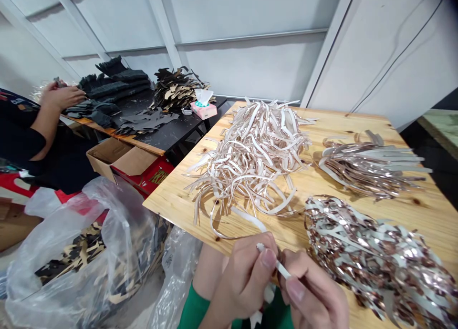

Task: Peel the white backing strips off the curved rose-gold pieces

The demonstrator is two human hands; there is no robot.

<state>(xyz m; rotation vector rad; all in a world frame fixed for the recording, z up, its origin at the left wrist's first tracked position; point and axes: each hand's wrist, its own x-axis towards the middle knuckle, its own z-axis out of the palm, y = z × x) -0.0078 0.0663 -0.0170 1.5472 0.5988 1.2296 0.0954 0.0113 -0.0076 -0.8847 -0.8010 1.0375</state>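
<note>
My left hand [243,279] and my right hand [311,291] meet at the near edge of a pine table [358,124], both pinching a narrow white strip [278,264]. A longer white strip [248,219] runs from my fingers towards a large heap of cream, rose-gold-edged strips [250,157]. To the right, a loose bunch of metallic rose-gold strips [372,169] lies on the wood. A bigger, shiny heap of silver and rose-gold strips [379,257] sits right beside my right hand, apart from my fingers.
A co-worker's hands [62,95] work at a black table [168,138] stacked with dark cut sheets. A pink tissue box [203,109] stands there. A cardboard box [121,159] and a plastic bag of scraps [82,257] sit low on the left.
</note>
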